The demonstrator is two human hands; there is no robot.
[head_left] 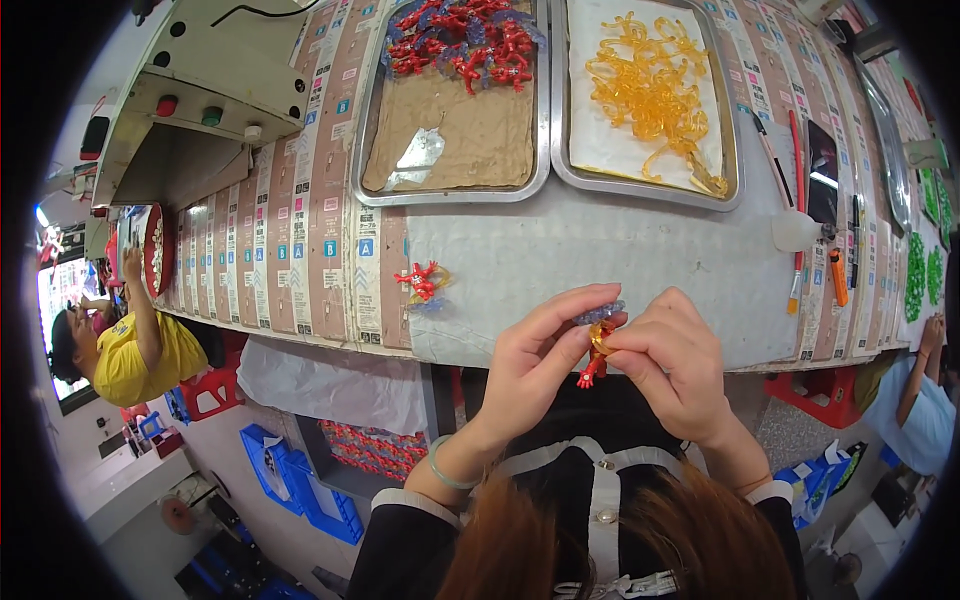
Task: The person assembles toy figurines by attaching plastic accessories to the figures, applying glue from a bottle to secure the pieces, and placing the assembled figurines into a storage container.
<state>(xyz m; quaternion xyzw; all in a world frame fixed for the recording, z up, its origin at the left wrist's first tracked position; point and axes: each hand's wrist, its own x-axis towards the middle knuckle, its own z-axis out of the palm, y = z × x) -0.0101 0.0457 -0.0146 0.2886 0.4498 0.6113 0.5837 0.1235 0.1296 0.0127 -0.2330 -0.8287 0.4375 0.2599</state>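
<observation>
Close to the table's front edge, my two hands meet around one small plastic figure (591, 376) with a red body, a purple translucent part and a yellow translucent piece. My left hand (545, 350) pinches the purple part between thumb and fingers. My right hand (668, 352) grips the yellow piece (601, 338) at the figure's middle; its fingertips hide part of it. To the left, a similar red figure (424, 281) with yellow and purple parts lies on the grey sheet (600, 245).
A metal tray (452, 192) holds red and purple figures; another tray (650, 196) holds yellow translucent pieces. Brushes (797, 230), a phone (823, 172), an orange cutter (838, 277) and a white cup (794, 231) lie at right. A machine (200, 90) stands at left. People sit at both sides.
</observation>
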